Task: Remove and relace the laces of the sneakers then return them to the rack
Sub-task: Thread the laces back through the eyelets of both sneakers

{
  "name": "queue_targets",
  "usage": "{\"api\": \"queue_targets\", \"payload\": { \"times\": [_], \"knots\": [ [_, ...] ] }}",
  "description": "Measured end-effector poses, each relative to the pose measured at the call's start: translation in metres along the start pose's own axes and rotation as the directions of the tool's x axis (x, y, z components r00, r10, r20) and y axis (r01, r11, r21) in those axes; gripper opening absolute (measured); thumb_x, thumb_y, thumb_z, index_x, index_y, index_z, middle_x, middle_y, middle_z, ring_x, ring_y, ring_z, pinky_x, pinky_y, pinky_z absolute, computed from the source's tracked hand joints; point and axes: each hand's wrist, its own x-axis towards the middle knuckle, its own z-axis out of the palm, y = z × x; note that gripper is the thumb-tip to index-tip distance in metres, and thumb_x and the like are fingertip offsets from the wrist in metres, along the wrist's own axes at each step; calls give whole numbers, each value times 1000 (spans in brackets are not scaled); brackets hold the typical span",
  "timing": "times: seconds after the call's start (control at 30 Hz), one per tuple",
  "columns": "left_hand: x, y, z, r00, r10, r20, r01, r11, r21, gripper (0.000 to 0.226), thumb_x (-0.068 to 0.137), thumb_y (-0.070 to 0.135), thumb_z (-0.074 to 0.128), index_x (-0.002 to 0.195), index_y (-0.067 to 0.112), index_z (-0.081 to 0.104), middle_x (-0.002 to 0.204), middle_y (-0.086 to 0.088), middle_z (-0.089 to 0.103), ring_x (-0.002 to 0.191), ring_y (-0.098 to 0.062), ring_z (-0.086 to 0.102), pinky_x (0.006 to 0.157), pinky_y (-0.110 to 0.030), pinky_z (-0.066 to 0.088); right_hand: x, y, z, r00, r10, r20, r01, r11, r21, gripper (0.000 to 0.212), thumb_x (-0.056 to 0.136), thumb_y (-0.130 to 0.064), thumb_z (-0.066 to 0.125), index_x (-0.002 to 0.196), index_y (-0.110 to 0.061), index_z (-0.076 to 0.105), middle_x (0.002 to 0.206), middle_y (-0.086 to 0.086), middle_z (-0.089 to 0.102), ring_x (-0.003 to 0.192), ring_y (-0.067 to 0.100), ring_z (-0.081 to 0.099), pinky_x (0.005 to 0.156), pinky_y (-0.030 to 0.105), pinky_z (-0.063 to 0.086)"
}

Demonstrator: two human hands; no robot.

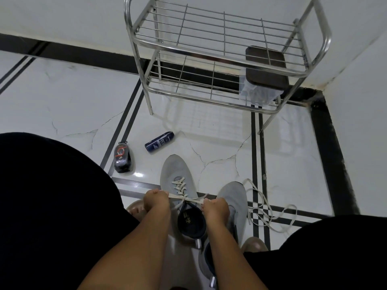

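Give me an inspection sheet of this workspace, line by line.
Surface: glossy white tiled floor with dark stripes and hairline cracks.
Job's things: laced grey sneaker, its lace ends pulled tight at the top; second grey sneaker beside it with no lace showing; loose lace on the floor to its right; metal rack by the wall.
Clutter: spray can lying on its side; dark polish bottle; dark flat thing and clear plastic on the rack's lower shelf.
Grippers: left hand and right hand each grip a lace end.
Cables: nothing seen.
Surroundings: white walls, dark skirting, room corner at right.
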Motion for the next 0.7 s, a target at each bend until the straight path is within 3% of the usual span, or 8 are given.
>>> {"api": "queue_targets", "payload": {
  "times": [0.07,0.13,0.2,0.3,0.37,0.47,0.6,0.7],
  "knots": [
    [-5,6,-5,999,45,17,-46,997,70,8,81,6,66,89,7,67,97,-16,70,85,-30,64,84,-37,54,0,1,-1,999,-35,24,36,999,-15,21,81,-28,59,74,-11,71,77,8,72,73,27,68,56,25,49],
    [0,5,-5,991,115,70,-123,983,136,17,78,6,71,75,15,57,89,-11,69,89,-32,65,84,-44,55,2,1,-6,990,-79,119,75,997,32,26,85,-27,66,64,-12,70,69,6,71,69,24,68,68,35,59],
    [-4,9,-6,981,120,152,-142,980,141,27,77,9,74,85,18,51,96,-13,66,92,-33,65,84,-47,55,-1,1,-17,960,-115,256,103,993,60,32,86,-25,69,57,-13,65,62,3,65,62,18,62,74,36,59],
    [-12,11,-8,974,115,194,-154,968,199,45,84,14,68,122,13,43,120,-16,57,107,-35,58,92,-41,50,-8,4,-31,929,-135,344,225,945,-239,40,73,-46,78,57,-20,51,57,-4,53,60,14,52,58,27,42],
    [-21,8,-12,974,132,182,-190,918,348,42,92,13,56,131,4,42,127,-19,54,115,-36,54,89,-33,43,-18,8,-35,910,-58,411,247,872,-422,41,71,-48,79,73,-16,54,70,0,58,74,20,61,61,27,45],
    [-30,-2,-19,960,90,267,-232,787,572,35,97,12,44,127,-4,50,128,-22,56,117,-35,55,95,-37,45,-34,13,-28,920,-96,380,314,760,-569,40,79,-36,72,102,-4,63,102,13,69,97,28,66,69,27,47],
    [-40,1,-24,947,110,301,-297,654,696,31,97,9,43,126,-1,47,130,-19,54,121,-33,52,98,-35,41,-48,12,-14,895,-123,429,294,885,-361,18,85,-23,62,69,-15,65,83,14,70,90,34,69,83,43,57],
    [-39,3,-24,942,154,299,-328,617,715,36,95,11,42,130,1,43,132,-20,51,122,-34,50,101,-39,41,-48,-2,-39,936,-270,226,348,814,-466,21,88,-32,54,86,-18,71,91,7,71,91,29,67,89,41,53]
  ]
}}
